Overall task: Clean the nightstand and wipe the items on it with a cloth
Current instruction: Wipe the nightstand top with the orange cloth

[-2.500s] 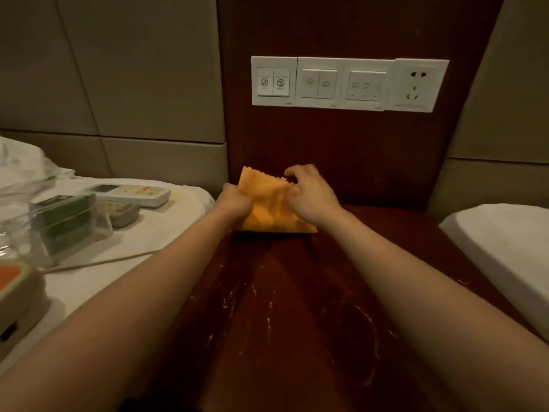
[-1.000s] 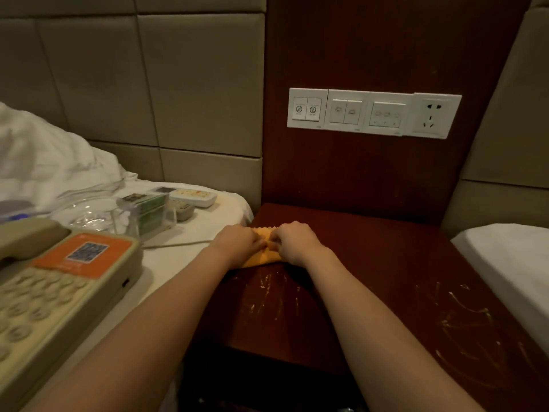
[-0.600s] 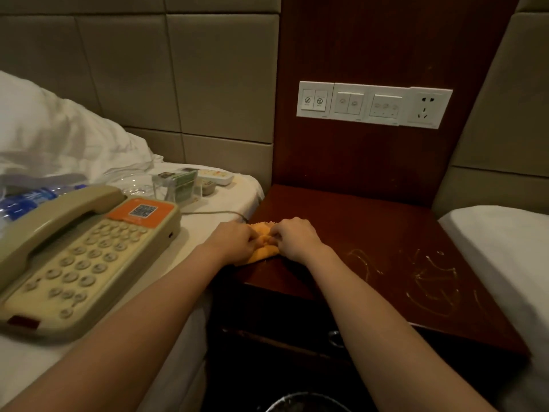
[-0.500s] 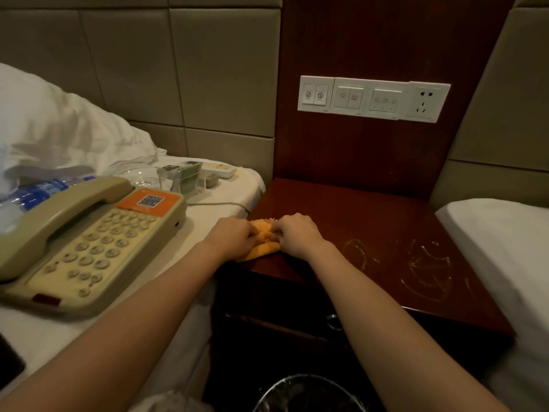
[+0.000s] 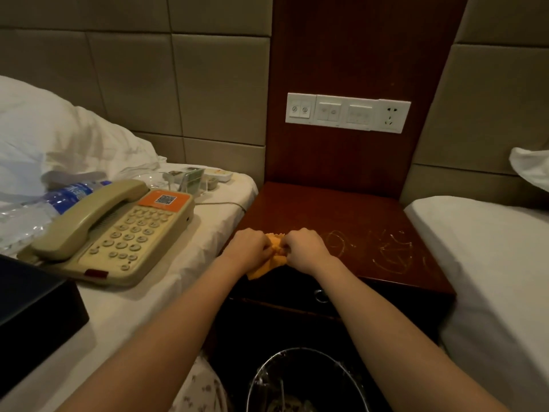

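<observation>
An orange cloth [image 5: 271, 258] is bunched at the front left corner of the dark red wooden nightstand [image 5: 341, 215]. My left hand [image 5: 249, 248] grips its left side and my right hand [image 5: 304, 249] grips its right side; both press it onto the top, and a corner hangs over the front edge. Pale streaks [image 5: 386, 249] mark the top to the right of my hands. On the bed at left lie a beige telephone [image 5: 118, 233], a water bottle [image 5: 64, 194], a clear card holder [image 5: 190, 176] and a white remote [image 5: 219, 174].
A black box [image 5: 32, 310] sits on the left bed near me. A wire bin with a liner [image 5: 306, 382] stands on the floor below the nightstand drawer [image 5: 320, 295]. A white switch and socket panel [image 5: 346, 112] is on the back board. A second white bed [image 5: 490, 263] borders the right.
My hands have pulled the cloth from the back of the nightstand to its front left corner and bunched it smaller. The view has drawn back, bringing the telephone, bottle, box and bin into sight.
</observation>
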`<state>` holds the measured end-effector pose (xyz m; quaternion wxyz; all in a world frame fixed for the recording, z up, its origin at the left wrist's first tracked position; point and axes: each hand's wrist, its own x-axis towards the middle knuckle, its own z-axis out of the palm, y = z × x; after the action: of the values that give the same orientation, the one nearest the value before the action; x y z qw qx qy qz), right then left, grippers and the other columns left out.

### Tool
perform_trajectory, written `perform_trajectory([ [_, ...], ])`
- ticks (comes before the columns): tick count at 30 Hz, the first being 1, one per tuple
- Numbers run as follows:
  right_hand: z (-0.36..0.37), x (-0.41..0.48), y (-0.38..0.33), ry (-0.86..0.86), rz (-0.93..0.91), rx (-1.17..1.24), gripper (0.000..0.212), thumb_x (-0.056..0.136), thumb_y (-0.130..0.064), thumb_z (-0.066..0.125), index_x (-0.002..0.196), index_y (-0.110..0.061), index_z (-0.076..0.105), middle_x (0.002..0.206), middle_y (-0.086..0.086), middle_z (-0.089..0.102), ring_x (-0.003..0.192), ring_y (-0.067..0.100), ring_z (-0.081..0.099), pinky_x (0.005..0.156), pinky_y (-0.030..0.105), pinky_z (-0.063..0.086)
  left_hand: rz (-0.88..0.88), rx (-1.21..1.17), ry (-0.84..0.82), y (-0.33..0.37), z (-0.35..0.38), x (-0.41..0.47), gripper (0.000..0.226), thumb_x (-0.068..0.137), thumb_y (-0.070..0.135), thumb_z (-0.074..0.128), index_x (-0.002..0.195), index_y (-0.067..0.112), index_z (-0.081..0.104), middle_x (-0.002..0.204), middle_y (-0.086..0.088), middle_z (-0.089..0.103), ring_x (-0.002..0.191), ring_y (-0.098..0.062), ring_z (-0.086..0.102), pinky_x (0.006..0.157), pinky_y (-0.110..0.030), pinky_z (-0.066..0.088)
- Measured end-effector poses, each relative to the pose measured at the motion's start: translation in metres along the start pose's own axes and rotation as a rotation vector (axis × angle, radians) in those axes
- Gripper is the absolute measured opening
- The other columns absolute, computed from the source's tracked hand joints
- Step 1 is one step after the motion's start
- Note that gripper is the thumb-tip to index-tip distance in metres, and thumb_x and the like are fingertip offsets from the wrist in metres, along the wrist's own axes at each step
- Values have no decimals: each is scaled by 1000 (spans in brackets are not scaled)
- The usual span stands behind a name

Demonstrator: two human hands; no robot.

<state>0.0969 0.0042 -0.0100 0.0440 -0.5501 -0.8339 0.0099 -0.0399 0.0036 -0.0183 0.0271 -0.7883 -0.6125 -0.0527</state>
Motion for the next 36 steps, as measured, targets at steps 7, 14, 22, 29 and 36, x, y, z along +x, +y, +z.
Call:
perform_trajectory([
  [7, -10, -47, 3, -33, 17, 5, 34, 85, -3, 48, 55, -16, 39, 55, -2, 35, 49, 14, 30, 45, 22, 28, 92, -110, -105, 31, -6, -30, 43, 95, 17, 43, 54, 15, 32, 54, 1, 33, 47, -13, 29, 45, -22, 24],
  [14, 18, -94, 15, -101, 110, 79, 17, 82, -3, 44, 74, -5, 58, 67, 4, 49, 64, 23, 50, 58, 32, 44, 179, -5, -184, 68, 19, -59, 29, 99, 16, 36, 99, 1, 60, 97, -13, 63, 90, -30, 61, 69, -34, 44],
  [22, -25, -73, 40, 84, 129, 346, 25, 90, -6, 49, 79, -14, 69, 69, -1, 56, 66, 17, 52, 62, 29, 47, 228, -46, -22, 67, -28, -28, 33, 100, 21, 35, 97, 3, 62, 84, -10, 58, 77, -26, 57, 66, -34, 43],
  [29, -51, -19, 64, 238, 125, 429, 23, 93, -12, 51, 105, -13, 71, 98, 5, 67, 80, 14, 55, 63, 23, 43, 235, -92, 120, 49, -58, 25, 29, 99, 27, 39, 96, 10, 62, 95, -7, 64, 90, -24, 60, 66, -29, 36],
  [36, -51, 31, 90, 332, 109, 361, 25, 95, -18, 49, 112, -15, 68, 104, 6, 67, 97, 21, 60, 82, 34, 51, 266, -34, 181, 39, -48, 89, 32, 98, 26, 44, 125, 12, 55, 116, -9, 63, 106, -25, 61, 84, -33, 49],
])
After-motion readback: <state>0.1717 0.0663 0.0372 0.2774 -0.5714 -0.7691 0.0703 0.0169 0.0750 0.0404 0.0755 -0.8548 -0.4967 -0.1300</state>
